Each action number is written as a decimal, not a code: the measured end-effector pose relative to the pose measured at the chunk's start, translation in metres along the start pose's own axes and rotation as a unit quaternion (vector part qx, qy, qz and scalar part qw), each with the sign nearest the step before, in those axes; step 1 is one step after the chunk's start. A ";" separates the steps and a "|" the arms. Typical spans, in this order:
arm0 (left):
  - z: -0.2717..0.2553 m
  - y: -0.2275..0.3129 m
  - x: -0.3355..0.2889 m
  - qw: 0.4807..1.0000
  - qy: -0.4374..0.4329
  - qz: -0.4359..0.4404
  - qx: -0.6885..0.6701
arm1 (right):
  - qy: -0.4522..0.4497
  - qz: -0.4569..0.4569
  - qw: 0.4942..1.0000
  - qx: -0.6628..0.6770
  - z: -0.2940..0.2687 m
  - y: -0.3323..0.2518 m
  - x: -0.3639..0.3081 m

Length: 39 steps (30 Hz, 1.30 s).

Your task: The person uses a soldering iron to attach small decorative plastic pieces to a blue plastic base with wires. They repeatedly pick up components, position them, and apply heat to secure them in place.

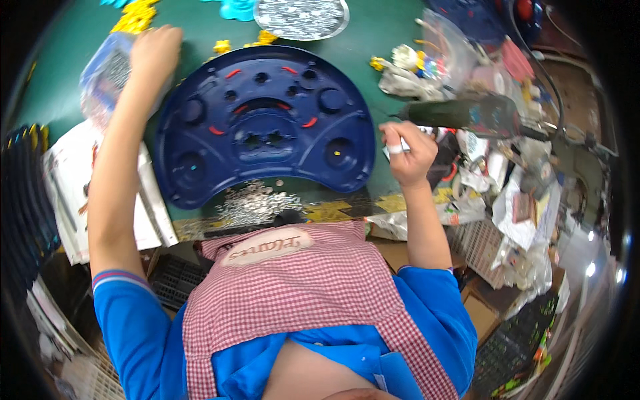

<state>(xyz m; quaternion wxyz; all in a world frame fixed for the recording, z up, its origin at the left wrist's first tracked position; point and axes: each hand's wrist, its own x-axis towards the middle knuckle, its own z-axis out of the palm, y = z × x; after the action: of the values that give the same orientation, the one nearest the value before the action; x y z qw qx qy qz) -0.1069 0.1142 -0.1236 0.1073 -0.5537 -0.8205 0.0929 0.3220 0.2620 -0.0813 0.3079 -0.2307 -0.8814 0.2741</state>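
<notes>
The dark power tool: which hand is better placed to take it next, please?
Probably the right hand: it is close to the dark power tool, while the left hand is across the blue panel, near the yellow pieces.

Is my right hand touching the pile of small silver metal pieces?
Apart. The head view shows the curved dark blue plastic panel and green tabletop between the right hand and the pile.

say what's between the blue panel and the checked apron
Head view: beside the panel, a pile of small silvery pieces; nearer the apron, the yellow-patched table edge.
</notes>
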 end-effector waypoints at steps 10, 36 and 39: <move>-0.070 0.124 -0.121 0.910 0.040 0.170 -0.377 | 0.037 0.159 0.896 -0.414 -0.092 0.151 -0.018; -0.059 0.129 -0.124 0.921 0.048 0.041 -0.384 | -0.112 -0.025 0.993 0.029 0.054 -0.064 0.004; -0.063 0.132 -0.126 0.937 0.065 0.037 -0.341 | -0.220 -0.007 0.975 0.023 0.093 -0.069 0.015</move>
<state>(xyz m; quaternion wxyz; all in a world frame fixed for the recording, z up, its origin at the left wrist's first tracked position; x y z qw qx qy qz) 0.0740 0.0482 -0.1080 -0.0382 -0.5922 -0.7728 -0.2251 0.2330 0.1878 -0.0934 0.1138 -0.1516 -0.9224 0.3364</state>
